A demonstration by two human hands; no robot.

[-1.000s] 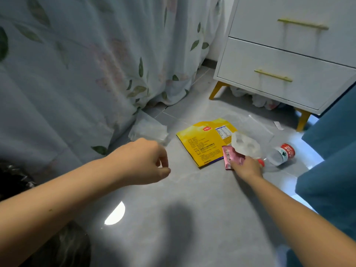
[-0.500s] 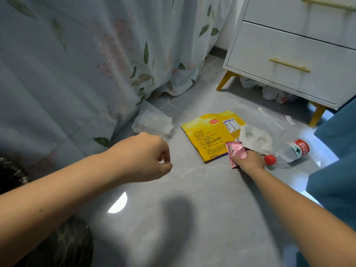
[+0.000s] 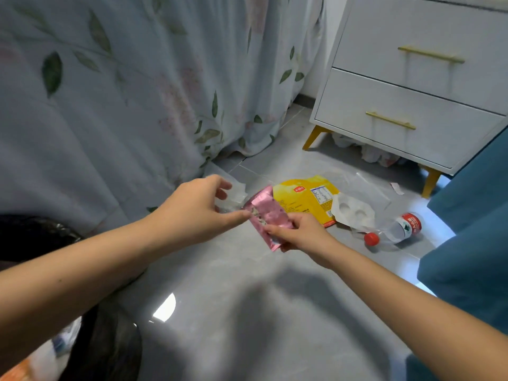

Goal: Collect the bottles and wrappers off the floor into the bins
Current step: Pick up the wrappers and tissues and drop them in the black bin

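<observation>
Above the glossy grey tile floor (image 3: 247,312), the right hand (image 3: 302,233) pinches a crinkled pink foil wrapper (image 3: 268,215); the left hand (image 3: 192,213) touches its edge, fingers loosely spread. Farther right lie a flat yellow packet (image 3: 299,196), a moulded white tray (image 3: 353,211) and a clear, red-capped plastic bottle (image 3: 395,229).

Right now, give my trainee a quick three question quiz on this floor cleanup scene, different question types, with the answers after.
1. True or false: the pink wrapper lies flat on the floor.
2. Which hand grips it? A) left hand B) right hand
3. Fill in: the plastic bottle lying on the floor has a ___ cap.

Key: 1 false, it is lifted. 2 B; the left hand's thumb only reaches its edge. 3 red.
</observation>
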